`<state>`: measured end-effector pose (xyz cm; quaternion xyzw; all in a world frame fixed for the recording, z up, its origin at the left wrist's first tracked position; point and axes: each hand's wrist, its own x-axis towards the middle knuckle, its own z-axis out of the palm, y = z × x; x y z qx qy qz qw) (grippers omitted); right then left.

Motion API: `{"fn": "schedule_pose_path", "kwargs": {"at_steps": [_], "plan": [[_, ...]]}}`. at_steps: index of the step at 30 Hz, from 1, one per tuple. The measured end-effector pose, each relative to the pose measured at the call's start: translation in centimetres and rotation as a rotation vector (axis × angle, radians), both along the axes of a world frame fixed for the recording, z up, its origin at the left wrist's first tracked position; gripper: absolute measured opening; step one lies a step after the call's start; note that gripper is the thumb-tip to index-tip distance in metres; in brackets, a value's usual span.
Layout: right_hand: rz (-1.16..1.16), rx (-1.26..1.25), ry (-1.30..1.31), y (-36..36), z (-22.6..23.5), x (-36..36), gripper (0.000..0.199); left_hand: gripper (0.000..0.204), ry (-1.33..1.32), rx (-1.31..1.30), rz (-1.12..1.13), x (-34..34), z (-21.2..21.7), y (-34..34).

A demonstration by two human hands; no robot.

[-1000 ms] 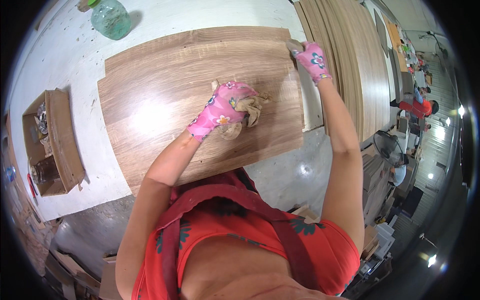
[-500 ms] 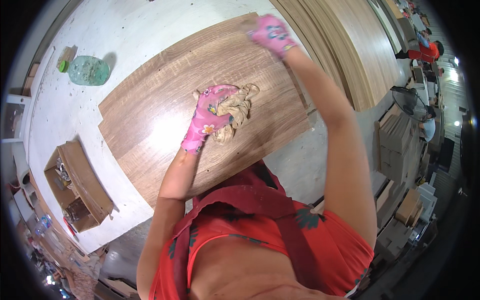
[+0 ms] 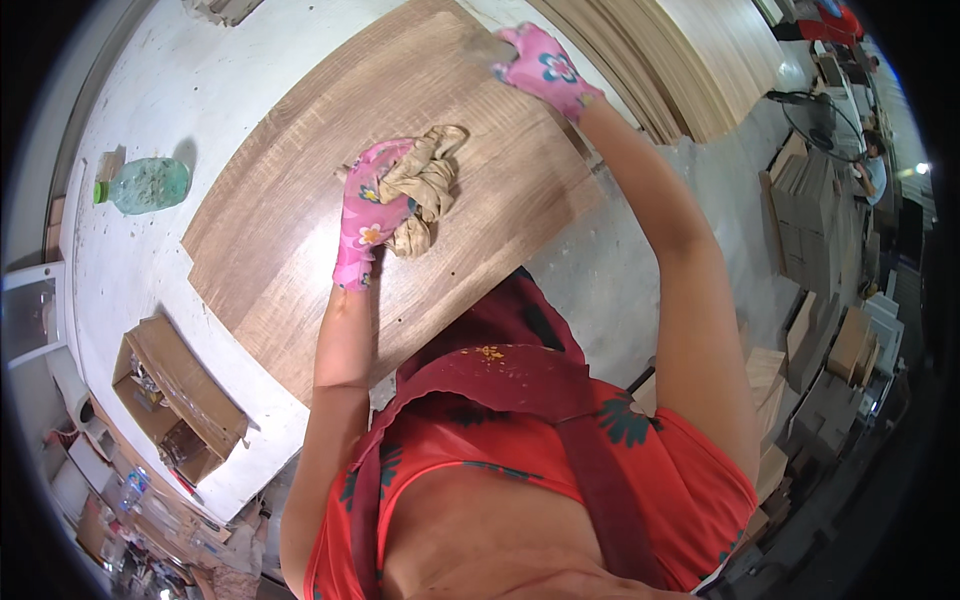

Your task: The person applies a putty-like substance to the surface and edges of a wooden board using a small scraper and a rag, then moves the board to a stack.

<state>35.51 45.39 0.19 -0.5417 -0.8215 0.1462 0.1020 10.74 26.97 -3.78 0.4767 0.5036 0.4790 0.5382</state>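
A wood-grain panel (image 3: 275, 270) lies flat on the white table. My left hand (image 3: 368, 215), in a pink floral glove, is closed on a crumpled beige rag (image 3: 428, 180) and rests with it on the panel's middle. Towards the panel's far right corner, my right hand (image 3: 548, 78) wears a matching glove. Its fingers are closed on a blurred greyish-brown thing (image 3: 487, 48) against the panel; its kind is too smeared to make out.
On the table's left side lie a greenish plastic bottle (image 3: 150, 187) with a green cap and an open cardboard box (image 3: 190, 380) with small items. Stacked boards (image 3: 690, 60) stand at the far right. Beyond are a black fan (image 3: 818, 125), piled cardboard (image 3: 800, 215) and other people.
The view has shifted a little. My left hand and the rag sit slightly nearer the panel's left side. The right hand stays by the far right corner, its glove now less blurred.
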Motion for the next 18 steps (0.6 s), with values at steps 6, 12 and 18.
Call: {"fn": "schedule_pose_path", "kwargs": {"at_steps": [6,12,18], "plan": [[-0.072,-0.150,0.050,-10.8,1.7,8.3,0.052,0.049,-0.099,0.101,-0.018,-0.3,-0.3,0.0],[-0.207,-0.338,0.017,-21.8,4.7,16.6,0.048,0.051,-0.099,0.070,-0.013,-0.1,-0.1,-0.2],[-0.180,-0.045,0.048,-20.1,2.7,14.3,0.051,0.049,0.021,0.121,0.033,-0.2,-0.4,0.0]]}}
